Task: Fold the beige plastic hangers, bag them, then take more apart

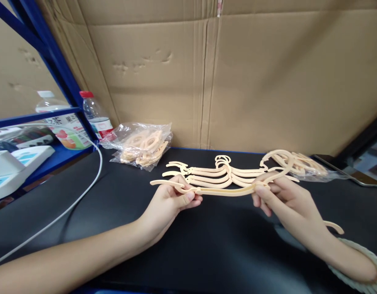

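A peach-coloured plastic folding hanger (226, 192) is stretched between both my hands above the black table. My left hand (171, 200) pinches it near the joint by its curved left tip. Around the base of the hook, my right hand (282, 200) is closed, with the hook curling up above the fingers. Behind them lie several like hangers (209, 175), spread out side by side with their hooks together. Part of another curved peach piece (334, 226) shows beyond my right wrist, which hides the rest of it.
Clear plastic bags of hanger parts lie at the back left (142, 145) and back right (298, 163). A phone-like dark slab (344, 169) rests at right. A white cable (84, 192) crosses the left side near a red-capped bottle (98, 116) and blue shelf frame (58, 65). Cardboard (163, 81) walls the back.
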`<action>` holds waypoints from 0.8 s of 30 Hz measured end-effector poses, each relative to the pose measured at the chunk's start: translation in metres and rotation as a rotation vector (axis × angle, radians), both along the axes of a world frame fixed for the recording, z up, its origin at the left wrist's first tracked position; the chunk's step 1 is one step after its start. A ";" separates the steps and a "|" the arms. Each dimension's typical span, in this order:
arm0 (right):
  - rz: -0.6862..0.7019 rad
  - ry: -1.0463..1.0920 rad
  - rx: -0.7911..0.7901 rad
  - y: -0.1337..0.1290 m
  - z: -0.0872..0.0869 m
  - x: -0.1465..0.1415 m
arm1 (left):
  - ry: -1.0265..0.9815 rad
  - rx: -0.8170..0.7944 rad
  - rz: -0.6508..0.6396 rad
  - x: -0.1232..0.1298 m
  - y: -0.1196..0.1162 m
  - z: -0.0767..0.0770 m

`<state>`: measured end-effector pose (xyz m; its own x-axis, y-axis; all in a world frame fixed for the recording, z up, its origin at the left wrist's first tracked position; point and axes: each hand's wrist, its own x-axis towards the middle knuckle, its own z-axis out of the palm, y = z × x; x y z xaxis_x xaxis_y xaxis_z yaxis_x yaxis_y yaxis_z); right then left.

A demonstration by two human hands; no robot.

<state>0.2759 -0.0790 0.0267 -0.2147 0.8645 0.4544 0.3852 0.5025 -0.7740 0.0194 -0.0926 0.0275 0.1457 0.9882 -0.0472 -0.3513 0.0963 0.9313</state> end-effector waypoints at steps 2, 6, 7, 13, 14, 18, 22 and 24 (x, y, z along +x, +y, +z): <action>-0.017 0.029 -0.007 0.005 -0.001 0.001 | 0.004 -0.043 -0.015 0.001 -0.002 0.000; -0.062 -0.049 0.018 0.018 -0.005 0.006 | 0.048 -0.186 -0.076 0.006 -0.009 0.002; -0.069 -0.078 0.016 0.021 -0.006 0.007 | 0.074 -0.219 -0.111 0.007 -0.011 0.002; -0.072 -0.152 0.028 0.035 -0.016 0.007 | 0.353 -0.129 -0.427 0.012 -0.025 -0.003; -0.077 -0.172 0.045 0.036 -0.017 0.006 | 0.460 -0.014 -0.442 0.011 -0.026 -0.003; -0.115 -0.249 0.088 0.042 -0.023 0.001 | 0.856 0.581 -0.362 0.006 -0.029 -0.003; -0.092 -0.358 0.129 0.047 -0.026 0.000 | 1.046 0.803 -0.267 0.001 -0.027 -0.005; -0.042 -0.420 0.181 0.049 -0.028 0.000 | 1.126 0.813 -0.264 -0.001 -0.024 -0.008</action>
<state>0.2762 -0.0296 -0.0013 -0.3791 0.7912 0.4798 0.6700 0.5924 -0.4475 0.0189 -0.1168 0.0192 0.5948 0.7454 0.3010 0.5503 -0.6505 0.5235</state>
